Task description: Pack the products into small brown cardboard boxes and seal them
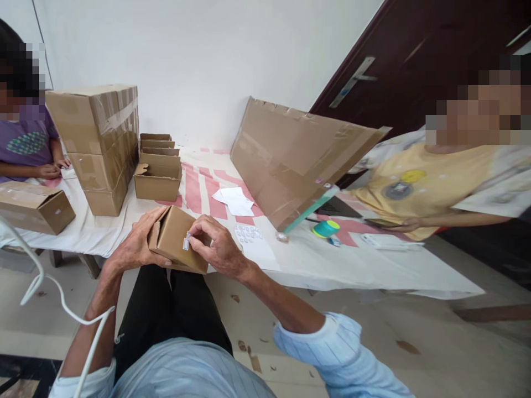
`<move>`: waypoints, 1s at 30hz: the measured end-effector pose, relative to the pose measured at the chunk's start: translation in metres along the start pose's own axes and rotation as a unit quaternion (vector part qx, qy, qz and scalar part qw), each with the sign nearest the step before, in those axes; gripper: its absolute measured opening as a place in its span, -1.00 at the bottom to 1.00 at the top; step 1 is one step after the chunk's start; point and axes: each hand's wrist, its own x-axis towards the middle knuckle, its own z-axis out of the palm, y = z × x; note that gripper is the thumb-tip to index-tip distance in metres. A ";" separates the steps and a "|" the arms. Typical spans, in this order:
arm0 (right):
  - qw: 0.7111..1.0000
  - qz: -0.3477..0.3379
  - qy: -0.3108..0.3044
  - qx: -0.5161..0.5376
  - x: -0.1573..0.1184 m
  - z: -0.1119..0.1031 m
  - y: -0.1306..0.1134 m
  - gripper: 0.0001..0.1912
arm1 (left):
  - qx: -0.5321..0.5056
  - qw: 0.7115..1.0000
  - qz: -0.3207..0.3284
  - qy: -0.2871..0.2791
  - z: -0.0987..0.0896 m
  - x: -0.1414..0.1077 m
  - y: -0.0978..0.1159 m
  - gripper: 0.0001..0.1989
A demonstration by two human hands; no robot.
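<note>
A small brown cardboard box (176,235) is held over my lap at the table's near edge. My left hand (135,243) grips its left end. My right hand (218,243) rests on its right side, thumb and finger pressing a small white sticker (186,241) onto the box face. Just right of my right hand lies a white sheet of stickers (249,235) on the table.
Several small open boxes (158,177) and a tall taped carton stack (102,141) stand at the left. A big flattened carton (290,157) leans at the back right. White papers (236,200), a teal tape roll (326,228). One person sits left, another right.
</note>
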 end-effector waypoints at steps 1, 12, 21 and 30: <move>1.000 0.004 0.002 0.004 0.000 0.000 0.000 -0.89 | -0.001 1.000 -0.002 0.000 0.000 0.000 0.000 0.27; 1.000 -0.011 -0.019 0.014 0.003 -0.006 -0.002 -0.89 | -0.001 1.000 0.001 -0.003 -0.001 0.000 0.002 0.25; 1.000 -0.019 -0.009 0.018 0.002 -0.004 -0.001 -0.90 | -0.003 1.000 -0.003 0.002 0.000 -0.002 0.002 0.26; 0.999 -0.021 -0.028 0.018 0.006 -0.009 -0.005 -0.86 | 0.002 1.000 0.005 0.002 0.000 -0.003 0.002 0.23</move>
